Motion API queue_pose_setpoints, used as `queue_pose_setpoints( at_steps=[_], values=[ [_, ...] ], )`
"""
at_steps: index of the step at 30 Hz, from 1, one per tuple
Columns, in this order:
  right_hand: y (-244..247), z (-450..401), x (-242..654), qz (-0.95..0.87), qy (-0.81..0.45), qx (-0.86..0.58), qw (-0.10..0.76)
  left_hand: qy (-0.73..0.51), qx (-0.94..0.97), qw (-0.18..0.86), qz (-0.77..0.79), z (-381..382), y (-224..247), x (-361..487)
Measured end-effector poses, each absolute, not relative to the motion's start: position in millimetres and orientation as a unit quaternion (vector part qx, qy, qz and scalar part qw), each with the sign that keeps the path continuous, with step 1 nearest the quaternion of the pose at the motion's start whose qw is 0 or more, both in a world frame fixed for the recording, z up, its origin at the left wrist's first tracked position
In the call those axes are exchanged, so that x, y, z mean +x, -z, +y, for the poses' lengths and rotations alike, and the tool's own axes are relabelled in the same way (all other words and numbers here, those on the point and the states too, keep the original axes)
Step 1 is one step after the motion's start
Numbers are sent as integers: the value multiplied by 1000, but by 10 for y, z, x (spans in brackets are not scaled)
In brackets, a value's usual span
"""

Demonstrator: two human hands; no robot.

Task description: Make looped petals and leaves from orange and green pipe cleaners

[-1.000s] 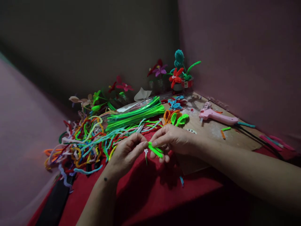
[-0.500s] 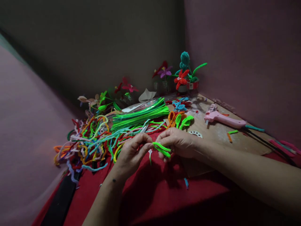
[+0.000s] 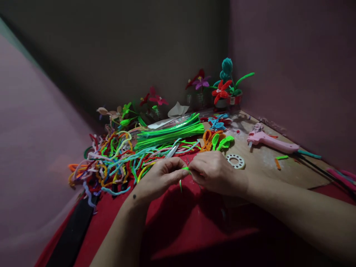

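Between my two hands a bright green pipe cleaner (image 3: 185,168) shows only as a short piece; the rest is hidden by my fingers. My left hand (image 3: 164,176) pinches it between thumb and forefinger. My right hand (image 3: 213,172), back of the hand up, has its fingers closed on the same pipe cleaner from the other side. Just beneath the fingertips a thin green-and-white piece (image 3: 180,185) is visible over the red cloth. Behind my hands lie scissors (image 3: 172,151), partly covered by loose pipe cleaners. A white ring with holes (image 3: 235,161) lies beside my right hand.
Tangled coloured pipe cleaners (image 3: 111,159) spread at left, with a green bundle (image 3: 172,133) behind. Green loops (image 3: 225,142) and a pink glue gun (image 3: 272,142) lie on the board (image 3: 261,170). Pipe-cleaner flowers (image 3: 221,91) stand by the wall. Red cloth (image 3: 178,230) covers the front.
My right hand has turned over and closed around the green pipe cleaner, hiding the folded loop that showed before. The view has shifted slightly, and the white ring is now more exposed.
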State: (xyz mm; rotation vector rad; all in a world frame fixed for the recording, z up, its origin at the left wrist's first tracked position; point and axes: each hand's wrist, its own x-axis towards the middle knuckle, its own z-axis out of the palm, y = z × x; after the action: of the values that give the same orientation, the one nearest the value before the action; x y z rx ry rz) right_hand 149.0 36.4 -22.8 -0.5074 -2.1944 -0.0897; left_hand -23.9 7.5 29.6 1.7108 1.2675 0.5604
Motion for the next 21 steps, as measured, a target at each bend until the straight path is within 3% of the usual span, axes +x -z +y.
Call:
queue_pose_setpoints(
  at_steps=[5, 8, 11, 13, 16, 21],
  values=[
    [211, 357, 1510, -895, 54, -191, 399, -233, 756, 334, 513, 44, -307, -177],
    [182, 333, 1510, -886, -23, -225, 404, -195, 837, 93, 502, 0, -303, -127],
    [127, 314, 1500, -817, -283, -282, 417, -140, 873, -199, 423, -46, -278, -136],
    [96, 314, 1488, -708, -527, -264, 389, -143, 870, -305, 360, -62, -236, -181],
    [68, 321, 1470, -555, -739, -197, 326, -207, 857, -333, 335, -59, -145, -243],
    [14, 309, 1486, -563, -692, -228, 391, -332, 804, -248, 426, -79, -129, -183]
  ],
)
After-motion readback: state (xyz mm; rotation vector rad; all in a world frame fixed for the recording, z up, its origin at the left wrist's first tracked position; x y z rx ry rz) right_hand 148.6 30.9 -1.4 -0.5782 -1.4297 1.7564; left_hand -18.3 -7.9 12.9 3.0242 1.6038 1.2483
